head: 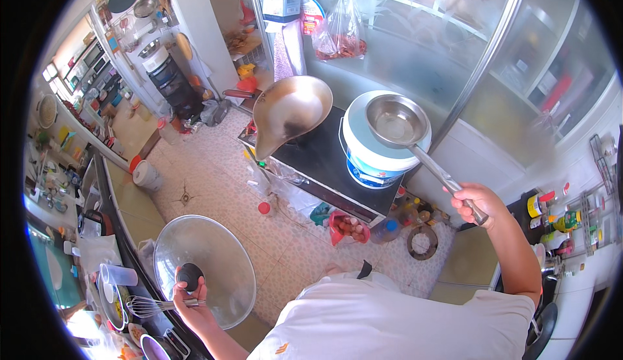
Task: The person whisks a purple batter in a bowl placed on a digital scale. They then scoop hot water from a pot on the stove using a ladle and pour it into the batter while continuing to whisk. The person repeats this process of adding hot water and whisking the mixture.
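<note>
My left hand (193, 301) grips the black knob of a round glass pot lid (219, 262) and holds a metal balloon whisk (148, 306) along with it. The lid is tilted, its rim above the tiled floor. With my right hand (479, 204) I grasp the end of a long-handled metal ladle (396, 119). Its bowl is over the lid of a white and blue plastic bucket (377, 167); whether they touch I cannot tell. Beside the bucket, a metal wok (294, 111) with a red-brown handle rests on a black-topped stand (331, 165).
A red bag of eggs or similar round items (349, 228), a metal ring (422, 243) and bottles stand on the floor. To the left runs a crowded counter (117, 199) with a clear plastic cup (119, 275). Bottles (567, 221) line the right side. A plastic bag (340, 34) hangs by the glass.
</note>
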Tool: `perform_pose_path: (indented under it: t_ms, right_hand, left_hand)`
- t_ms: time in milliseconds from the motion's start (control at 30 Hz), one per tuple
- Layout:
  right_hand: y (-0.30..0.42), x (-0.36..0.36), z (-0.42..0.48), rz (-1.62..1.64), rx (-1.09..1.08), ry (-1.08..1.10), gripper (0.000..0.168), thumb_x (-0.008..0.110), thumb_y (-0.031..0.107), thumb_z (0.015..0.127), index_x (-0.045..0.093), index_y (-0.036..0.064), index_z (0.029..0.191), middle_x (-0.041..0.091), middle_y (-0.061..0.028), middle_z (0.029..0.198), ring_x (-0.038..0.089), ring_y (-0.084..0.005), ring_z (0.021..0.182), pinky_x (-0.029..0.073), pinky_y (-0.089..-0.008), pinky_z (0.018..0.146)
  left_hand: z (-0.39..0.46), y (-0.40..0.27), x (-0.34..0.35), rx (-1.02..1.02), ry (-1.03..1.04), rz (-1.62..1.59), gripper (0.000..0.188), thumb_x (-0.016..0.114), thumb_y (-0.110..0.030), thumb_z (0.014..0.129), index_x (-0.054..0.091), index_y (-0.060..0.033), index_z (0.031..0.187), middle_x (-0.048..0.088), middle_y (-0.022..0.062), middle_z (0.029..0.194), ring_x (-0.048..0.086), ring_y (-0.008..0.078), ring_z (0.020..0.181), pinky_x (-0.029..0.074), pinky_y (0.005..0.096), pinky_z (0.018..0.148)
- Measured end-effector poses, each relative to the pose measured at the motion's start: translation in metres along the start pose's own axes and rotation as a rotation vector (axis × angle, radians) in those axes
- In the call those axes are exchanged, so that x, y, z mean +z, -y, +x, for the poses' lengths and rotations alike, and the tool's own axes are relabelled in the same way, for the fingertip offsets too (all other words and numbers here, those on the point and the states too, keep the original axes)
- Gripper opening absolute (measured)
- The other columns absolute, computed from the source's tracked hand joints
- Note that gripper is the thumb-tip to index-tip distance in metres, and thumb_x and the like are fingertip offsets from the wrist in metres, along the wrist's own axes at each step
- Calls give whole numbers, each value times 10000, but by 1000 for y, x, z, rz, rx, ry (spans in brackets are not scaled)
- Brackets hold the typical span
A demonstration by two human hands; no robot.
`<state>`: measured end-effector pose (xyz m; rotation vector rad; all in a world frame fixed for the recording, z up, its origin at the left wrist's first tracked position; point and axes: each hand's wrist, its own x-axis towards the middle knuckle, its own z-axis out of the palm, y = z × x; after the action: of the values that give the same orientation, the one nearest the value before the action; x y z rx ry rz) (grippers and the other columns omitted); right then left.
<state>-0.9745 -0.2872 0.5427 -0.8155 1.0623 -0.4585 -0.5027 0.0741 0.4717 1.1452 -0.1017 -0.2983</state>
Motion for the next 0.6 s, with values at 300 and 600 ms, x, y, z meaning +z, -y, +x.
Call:
perform_pose_path:
  t_ms: [300,600]
  right_hand:
    - [-2,7,-13,-127,-36,-78,240,585,93,865,568,6,1088,562,-40,705,496,-78,456,389,-236,352]
    - [-1,5,-17,-214,-87,-109,128,595,96,859,549,27,957,553,-31,693,493,-77,444,385,-239,343]
  left_hand:
    - [1,7,1,-31,26,-3,216,495,-254,960,598,-66,937,497,109,1394,700,267,820,591,237,638]
    - [-7,11,-3,-31,9,-13,216,502,-259,956,597,-67,927,500,102,1395,700,271,823,592,247,647]
